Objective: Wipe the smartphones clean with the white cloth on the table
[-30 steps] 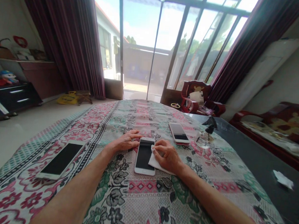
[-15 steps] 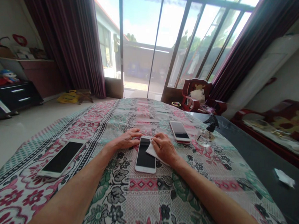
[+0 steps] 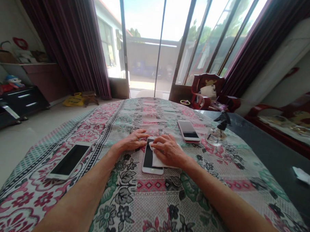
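A white phone (image 3: 149,161) with a dark screen lies face up on the floral tablecloth (image 3: 151,201) in front of me. My left hand (image 3: 132,141) rests flat at its upper left edge, fingers stretched out against the phone. My right hand (image 3: 169,151) lies over the phone's upper right part and presses a white wipe (image 3: 156,161) onto the screen, fingers curled on it.
A second white phone (image 3: 68,160) lies at the left of the cloth. A third phone (image 3: 188,130) lies at the upper right beside a small clear spray bottle (image 3: 217,133). Bare dark tabletop (image 3: 276,162) with a crumpled white scrap (image 3: 304,176) runs along the right.
My right hand has slid the wipe leftward over the top of the screen. The left hand has stayed at the phone's edge. The camera has tilted slightly.
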A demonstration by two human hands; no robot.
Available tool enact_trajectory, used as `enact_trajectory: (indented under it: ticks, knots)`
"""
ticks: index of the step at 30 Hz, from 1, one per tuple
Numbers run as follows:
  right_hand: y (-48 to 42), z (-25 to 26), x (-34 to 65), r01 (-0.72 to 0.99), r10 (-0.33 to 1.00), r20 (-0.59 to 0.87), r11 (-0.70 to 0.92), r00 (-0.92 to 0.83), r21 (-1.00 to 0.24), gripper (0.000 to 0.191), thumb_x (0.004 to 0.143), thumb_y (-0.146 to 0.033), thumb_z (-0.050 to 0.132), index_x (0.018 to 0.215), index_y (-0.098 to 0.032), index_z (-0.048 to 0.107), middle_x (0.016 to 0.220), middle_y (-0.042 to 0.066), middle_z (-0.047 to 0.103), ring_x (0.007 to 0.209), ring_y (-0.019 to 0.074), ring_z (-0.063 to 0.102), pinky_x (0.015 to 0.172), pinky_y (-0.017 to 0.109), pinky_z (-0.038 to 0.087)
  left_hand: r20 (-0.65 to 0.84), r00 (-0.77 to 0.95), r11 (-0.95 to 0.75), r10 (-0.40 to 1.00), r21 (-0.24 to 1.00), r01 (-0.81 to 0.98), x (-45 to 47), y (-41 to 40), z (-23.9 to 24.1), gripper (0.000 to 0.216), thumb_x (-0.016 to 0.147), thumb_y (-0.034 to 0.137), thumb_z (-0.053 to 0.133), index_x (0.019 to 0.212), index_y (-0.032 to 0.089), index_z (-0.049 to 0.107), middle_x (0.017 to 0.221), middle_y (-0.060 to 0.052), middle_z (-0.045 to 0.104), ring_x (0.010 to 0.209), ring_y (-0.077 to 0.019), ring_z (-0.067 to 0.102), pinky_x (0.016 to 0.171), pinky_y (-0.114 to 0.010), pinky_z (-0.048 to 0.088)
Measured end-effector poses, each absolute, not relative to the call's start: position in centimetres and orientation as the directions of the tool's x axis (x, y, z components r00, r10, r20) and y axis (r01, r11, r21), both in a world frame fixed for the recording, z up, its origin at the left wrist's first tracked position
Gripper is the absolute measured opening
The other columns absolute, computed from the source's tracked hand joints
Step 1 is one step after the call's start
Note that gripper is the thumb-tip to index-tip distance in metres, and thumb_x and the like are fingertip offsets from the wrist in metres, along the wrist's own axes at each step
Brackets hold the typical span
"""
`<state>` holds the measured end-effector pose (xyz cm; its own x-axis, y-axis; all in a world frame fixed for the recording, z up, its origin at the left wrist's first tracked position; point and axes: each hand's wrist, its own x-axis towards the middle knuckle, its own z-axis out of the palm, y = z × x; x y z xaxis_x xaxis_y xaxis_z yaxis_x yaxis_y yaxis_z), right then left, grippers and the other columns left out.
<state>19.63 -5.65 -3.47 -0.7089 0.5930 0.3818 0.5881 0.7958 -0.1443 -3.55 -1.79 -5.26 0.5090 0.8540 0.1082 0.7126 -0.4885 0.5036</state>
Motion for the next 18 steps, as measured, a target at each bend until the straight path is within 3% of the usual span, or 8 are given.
enact_trajectory:
  ticks: [7, 11, 18]
  knots:
    - [-5.2, -4.2, 19.2, 0.721, 0.705, 0.398, 0.679, -0.587, -0.138, 0.024, 0.091, -0.028, 0.049, 0.104, -0.028, 0.069, 0.110, 0.003, 0.066, 0.106, 0.0249, 0.050, 0.095, 0.045, 0.025, 0.137, 0.517, -0.506, 0.845, 0.518, 0.690, -3.6, -1.7, -5.4, 0.038, 0.087, 0.033, 0.053, 0.124, 0.027, 0.061, 0.146, -0.004, 0.043, 0.135, -0.0236, 0.038, 0.112, -0.038, 0.032]
    - [-5.4, -4.3, 18.5, 0.735, 0.695, 0.423, 0.672, -0.581, -0.093, 0.022, 0.091, -0.029, 0.048, 0.103, -0.028, 0.066, 0.112, 0.002, 0.067, 0.117, 0.0300, 0.044, 0.100, 0.052, 0.019, 0.149, 0.525, -0.517, 0.838, 0.522, 0.678, -3.7, -1.6, -5.5, 0.040, 0.086, 0.032, 0.054, 0.125, 0.025, 0.060, 0.146, -0.005, 0.043, 0.134, -0.0234, 0.039, 0.112, -0.038, 0.032]
    - [-6.5, -3.6, 18.0, 0.639, 0.623, 0.402, 0.761, -0.671, -0.111, 0.019, 0.089, -0.027, 0.049, 0.095, -0.026, 0.067, 0.103, 0.001, 0.068, 0.103, 0.0219, 0.052, 0.102, 0.045, 0.026, 0.139, 0.481, -0.477, 0.865, 0.520, 0.708, -3.7, -1.5, -5.8, 0.045, 0.084, 0.033, 0.056, 0.126, 0.018, 0.058, 0.148, -0.010, 0.041, 0.137, -0.0230, 0.036, 0.114, -0.034, 0.028]
